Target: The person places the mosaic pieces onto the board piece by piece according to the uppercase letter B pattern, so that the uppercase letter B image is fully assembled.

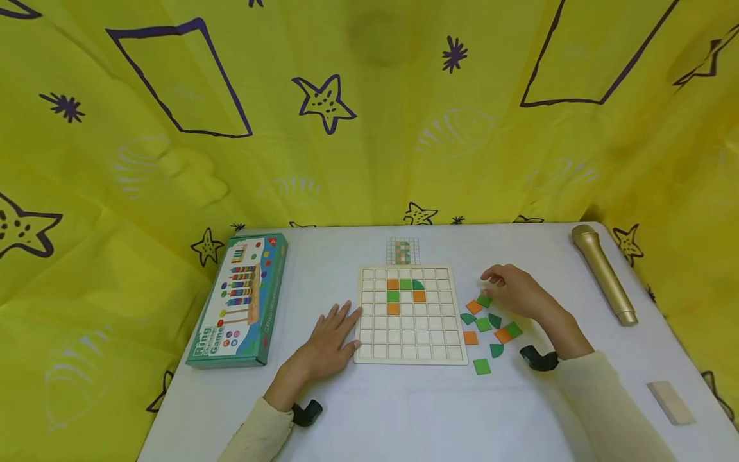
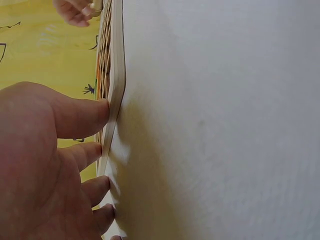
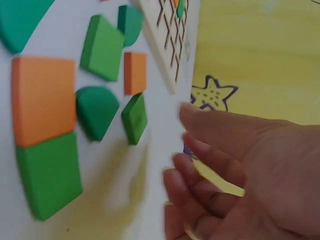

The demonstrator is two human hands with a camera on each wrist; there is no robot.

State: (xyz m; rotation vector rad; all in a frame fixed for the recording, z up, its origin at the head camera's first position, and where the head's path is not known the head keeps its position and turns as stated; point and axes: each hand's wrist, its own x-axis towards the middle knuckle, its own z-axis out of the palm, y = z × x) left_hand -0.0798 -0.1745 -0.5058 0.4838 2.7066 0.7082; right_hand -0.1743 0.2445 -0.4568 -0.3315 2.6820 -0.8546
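Observation:
A wooden grid board [image 1: 407, 353] lies flat on the table, with several orange and green tiles set in its upper cells. My left hand [image 1: 328, 340] rests beside the board's left edge, fingers spread, the thumb [image 2: 82, 117] and fingertips against the wooden rim. Loose square and quarter-round pieces, such as a green square tile [image 1: 482, 366] and an orange square tile [image 1: 471, 338], lie scattered right of the board. Over the far end of these pieces hovers my right hand [image 1: 516, 292], fingers loosely bent, nothing between thumb and fingertips [image 3: 187, 112].
A small pattern card [image 1: 403, 251] lies just behind the board. On the left is a green game box [image 1: 239, 301]. A gold microphone [image 1: 603, 274] lies at the back right, a pale wooden block [image 1: 671, 403] at the front right. A yellow curtain [image 1: 369, 128] hangs behind the table.

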